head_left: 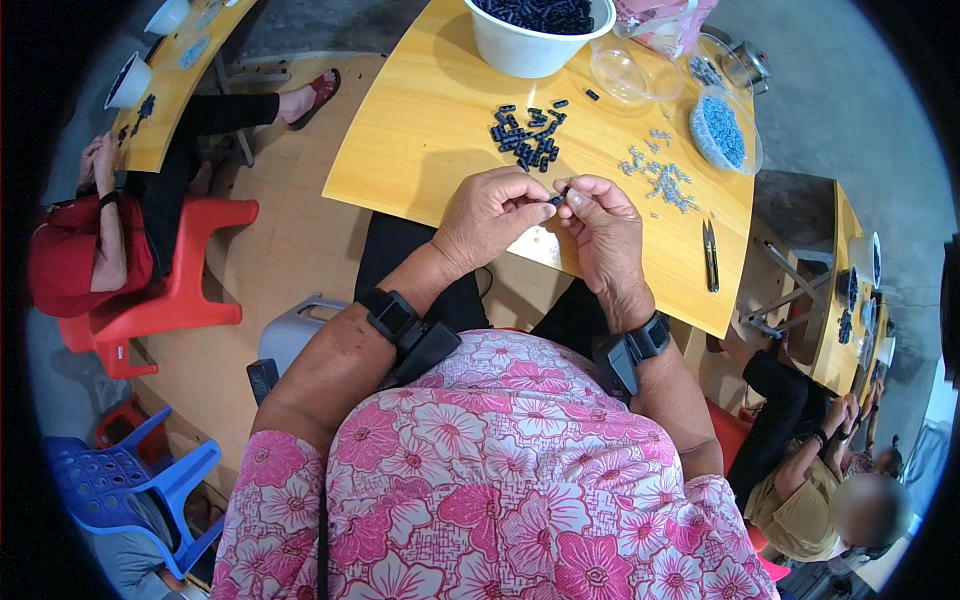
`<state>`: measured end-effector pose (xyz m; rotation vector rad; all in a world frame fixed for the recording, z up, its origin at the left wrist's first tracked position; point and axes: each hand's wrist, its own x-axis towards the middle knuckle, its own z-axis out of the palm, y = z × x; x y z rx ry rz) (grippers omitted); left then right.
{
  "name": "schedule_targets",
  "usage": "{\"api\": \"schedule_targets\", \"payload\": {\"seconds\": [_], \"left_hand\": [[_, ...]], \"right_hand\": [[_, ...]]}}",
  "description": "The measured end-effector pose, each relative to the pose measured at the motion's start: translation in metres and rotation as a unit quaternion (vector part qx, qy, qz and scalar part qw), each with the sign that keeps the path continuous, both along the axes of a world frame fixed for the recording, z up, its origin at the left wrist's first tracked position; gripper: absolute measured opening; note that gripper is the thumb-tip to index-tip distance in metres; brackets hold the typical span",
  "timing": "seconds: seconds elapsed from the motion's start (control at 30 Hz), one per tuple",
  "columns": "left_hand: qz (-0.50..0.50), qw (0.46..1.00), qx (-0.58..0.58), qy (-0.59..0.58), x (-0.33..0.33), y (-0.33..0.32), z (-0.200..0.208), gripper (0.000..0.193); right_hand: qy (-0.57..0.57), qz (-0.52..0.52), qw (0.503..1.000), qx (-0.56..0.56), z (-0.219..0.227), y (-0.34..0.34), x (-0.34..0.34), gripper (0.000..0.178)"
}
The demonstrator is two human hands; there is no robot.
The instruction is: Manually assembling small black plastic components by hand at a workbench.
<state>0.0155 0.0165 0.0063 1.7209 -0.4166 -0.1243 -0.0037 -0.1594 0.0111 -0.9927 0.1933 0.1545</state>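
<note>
Over the near edge of the yellow table (pixel 390 140), my left hand (pixel 490 215) and my right hand (pixel 607 235) meet at their fingertips. Between them they pinch a small black plastic part (pixel 558 200), mostly covered by the fingers. Just beyond my left hand lies a loose pile of similar black parts (pixel 525 138). Small pale-blue clear pieces (pixel 668 185) are scattered past my right hand. Further right rests a pair of black-handled thread snips (pixel 711 255), their tips pointing away from me.
A white tub (pixel 525 55) full of black parts stands at the far edge. Clear plastic containers (pixel 628 78), a pink bag (pixel 665 25) and a round tub of blue pieces (pixel 720 132) are at far right. Other people sit left, by a red stool (pixel 190 270), and right.
</note>
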Motion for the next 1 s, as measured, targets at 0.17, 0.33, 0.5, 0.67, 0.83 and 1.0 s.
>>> {"api": "schedule_targets", "payload": {"seconds": [0.17, 0.33, 0.5, 0.67, 0.83, 1.0], "left_hand": [[0.005, 1.000, 0.004, -0.011, 0.001, -0.001, 0.000, 0.006], [0.010, 1.000, 0.004, -0.004, 0.001, -0.001, -0.002, 0.007], [0.013, 1.000, 0.005, 0.007, 0.001, 0.001, -0.002, 0.007], [0.018, 1.000, 0.023, 0.007, 0.001, -0.001, -0.001, 0.007], [0.031, 0.999, 0.019, -0.017, 0.001, 0.000, -0.002, 0.008], [0.034, 0.999, -0.002, 0.010, 0.001, 0.000, -0.003, 0.008]], "right_hand": [[-0.022, -0.013, 1.000, -0.009, -0.001, 0.003, -0.001, 0.012], [-0.048, -0.046, 0.984, -0.165, 0.006, 0.007, -0.003, 0.013], [-0.108, -0.061, 0.959, -0.256, 0.008, 0.012, -0.003, 0.013], [-0.138, -0.075, 0.929, -0.336, 0.005, 0.011, -0.004, 0.013], [-0.262, -0.085, 0.832, -0.481, 0.008, 0.015, -0.005, 0.017], [-0.338, -0.076, 0.781, -0.519, 0.009, 0.015, -0.006, 0.022]]}}
